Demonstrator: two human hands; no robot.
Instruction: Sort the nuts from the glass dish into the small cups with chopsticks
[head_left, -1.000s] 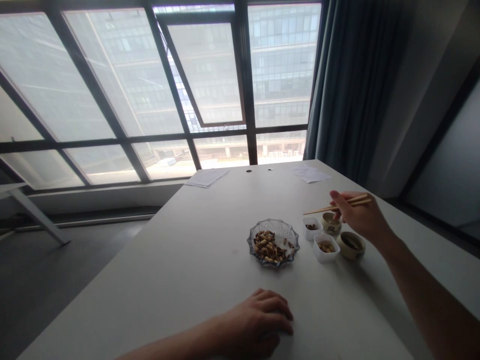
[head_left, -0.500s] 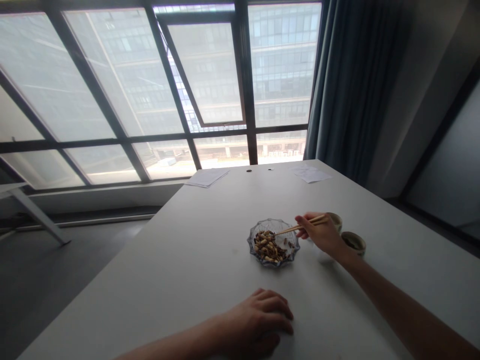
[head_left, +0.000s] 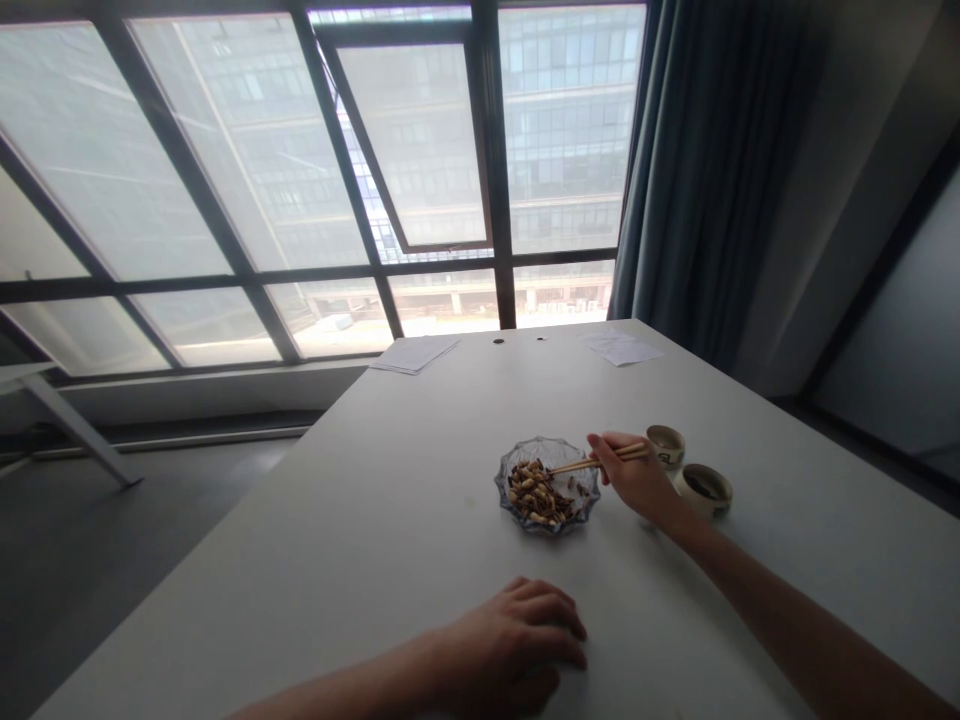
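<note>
Nearest you, your bare left hand [head_left: 510,635] rests palm down on the pale grey desk [head_left: 322,540], its fingers loosely curled, open and holding nothing. Up and to the right, your right hand [head_left: 637,480] is closed in a pinch around a pair of slim light wooden chopsticks [head_left: 592,463], which point left across the rim of a shallow, blue-tinted glass dish [head_left: 519,514]. The dish sits on the desk just beside your right hand, with a scalloped, fluted edge that catches the window light. A heaped layer of small tan and brown nuts [head_left: 536,493], which look like peanuts with darker bits among them, fills its left side and middle. The chopstick tips hang over the nuts, though you cannot tell whether they have hold of one. Just past your right hand stand two small cream glazed ceramic cups, one with a dark printed mark [head_left: 666,447] and one with dark contents [head_left: 703,490]. Farther along the desk lie two loose white paper sheets [head_left: 415,354] [head_left: 622,347]. Beyond them are a dark-framed window [head_left: 225,277], a blue-grey curtain [head_left: 712,170] and a glass-fronted building [head_left: 562,130].
</note>
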